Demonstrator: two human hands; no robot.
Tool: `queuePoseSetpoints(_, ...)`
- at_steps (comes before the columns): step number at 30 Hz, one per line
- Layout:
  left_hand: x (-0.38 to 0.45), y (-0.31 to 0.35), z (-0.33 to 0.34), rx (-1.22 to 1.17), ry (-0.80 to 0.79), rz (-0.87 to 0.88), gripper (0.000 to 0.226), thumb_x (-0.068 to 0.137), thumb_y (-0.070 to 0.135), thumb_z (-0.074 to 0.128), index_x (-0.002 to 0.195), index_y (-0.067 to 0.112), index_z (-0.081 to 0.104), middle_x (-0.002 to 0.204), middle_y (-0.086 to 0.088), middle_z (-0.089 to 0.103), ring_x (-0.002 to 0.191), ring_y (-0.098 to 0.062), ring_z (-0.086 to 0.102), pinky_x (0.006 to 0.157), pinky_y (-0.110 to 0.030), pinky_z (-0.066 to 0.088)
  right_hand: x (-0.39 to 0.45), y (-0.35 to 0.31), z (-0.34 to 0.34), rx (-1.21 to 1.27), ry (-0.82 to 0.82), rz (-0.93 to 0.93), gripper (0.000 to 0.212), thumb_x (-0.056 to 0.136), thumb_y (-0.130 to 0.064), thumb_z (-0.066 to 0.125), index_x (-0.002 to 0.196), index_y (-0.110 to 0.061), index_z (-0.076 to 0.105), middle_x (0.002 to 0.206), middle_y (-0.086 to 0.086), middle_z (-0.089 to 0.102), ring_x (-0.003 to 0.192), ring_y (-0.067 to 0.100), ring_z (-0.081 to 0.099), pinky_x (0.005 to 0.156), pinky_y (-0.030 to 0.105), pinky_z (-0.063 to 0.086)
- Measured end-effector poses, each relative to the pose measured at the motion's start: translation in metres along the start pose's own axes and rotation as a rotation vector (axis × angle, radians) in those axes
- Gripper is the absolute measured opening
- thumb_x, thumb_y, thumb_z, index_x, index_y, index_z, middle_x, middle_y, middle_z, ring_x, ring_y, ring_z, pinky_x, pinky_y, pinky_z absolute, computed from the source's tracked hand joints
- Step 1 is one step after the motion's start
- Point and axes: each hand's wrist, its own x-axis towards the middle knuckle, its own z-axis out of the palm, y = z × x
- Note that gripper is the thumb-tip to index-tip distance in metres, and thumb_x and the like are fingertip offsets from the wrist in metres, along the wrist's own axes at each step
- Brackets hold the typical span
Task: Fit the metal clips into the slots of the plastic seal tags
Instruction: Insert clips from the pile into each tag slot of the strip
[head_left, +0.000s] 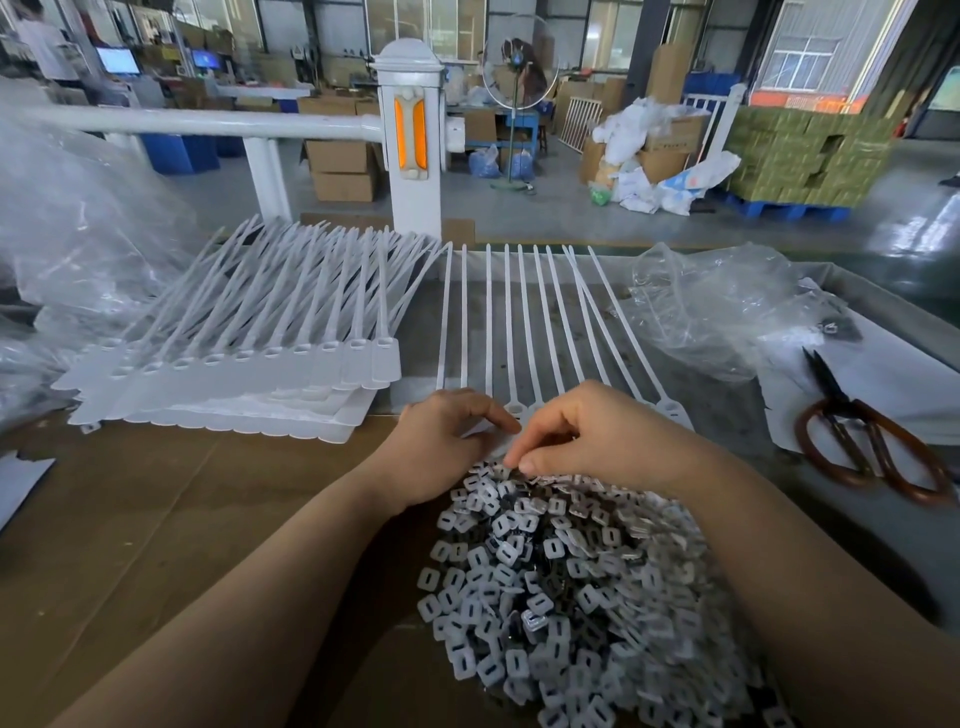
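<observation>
White plastic seal tags (511, 332) lie as a joined strip across the middle of the bench, their thin tails fanning toward the far edge and their flat heads toward the person, which puts the slots within easy reach of both hands. Just near of those heads sits a big heap of metal clips (566, 587), small squarish pieces each with a dark slot, spread on brown cardboard (156, 499) so that a single one can be picked off the top without digging. The left hand (441, 441) rests on the tag heads with its fingers curved down over them, probably to hold the strip still; whether it actually pinches a tag I cannot tell. The right hand (587, 431) has thumb and fingertips drawn together at the far rim of the heap, apparently nipping one clip, though the piece itself is hidden by the fingers. The two hands are almost touching, right at the heads. To the left, a stack of tag strips (239, 358) lies overlapped; whether those already carry clips is too small to see. Scissors (862, 441) with brown handles lie at the right, beside a crumpled clear bag (717, 306).
</observation>
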Motion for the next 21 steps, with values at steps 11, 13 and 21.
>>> queuePoseSetpoints(11,-0.001,0.003,-0.001,0.004,0.004,-0.006,0.017,0.093,0.018,0.063,0.1,0.031,0.072,0.109,0.01,0.067,0.111,-0.009,0.06,0.107,-0.045,0.042,0.005,0.002,0.011,-0.276,0.062,0.022,0.012,0.081,-0.026,0.08,0.085,-0.035,0.075,0.074,-0.019,0.07,0.066,-0.011,0.061,0.055,0.003,0.041)
queuePoseSetpoints(13,-0.002,0.004,-0.002,0.019,0.006,-0.002,0.017,0.094,0.019,0.063,0.099,0.033,0.072,0.108,0.011,0.066,0.111,-0.008,0.06,0.108,-0.045,0.041,0.005,0.001,0.013,-0.302,0.07,0.022,0.011,0.082,-0.024,0.078,0.083,-0.034,0.074,0.074,-0.02,0.07,0.07,-0.011,0.062,0.056,0.004,0.042)
queuePoseSetpoints(21,-0.002,0.005,-0.001,-0.017,0.005,-0.007,0.014,0.092,0.016,0.064,0.099,0.025,0.073,0.105,0.009,0.069,0.109,-0.011,0.062,0.106,-0.044,0.043,0.006,0.0,0.015,-0.103,0.187,0.005,0.01,0.084,-0.025,0.075,0.079,-0.032,0.071,0.079,-0.026,0.068,0.072,-0.01,0.063,0.064,0.011,0.046)
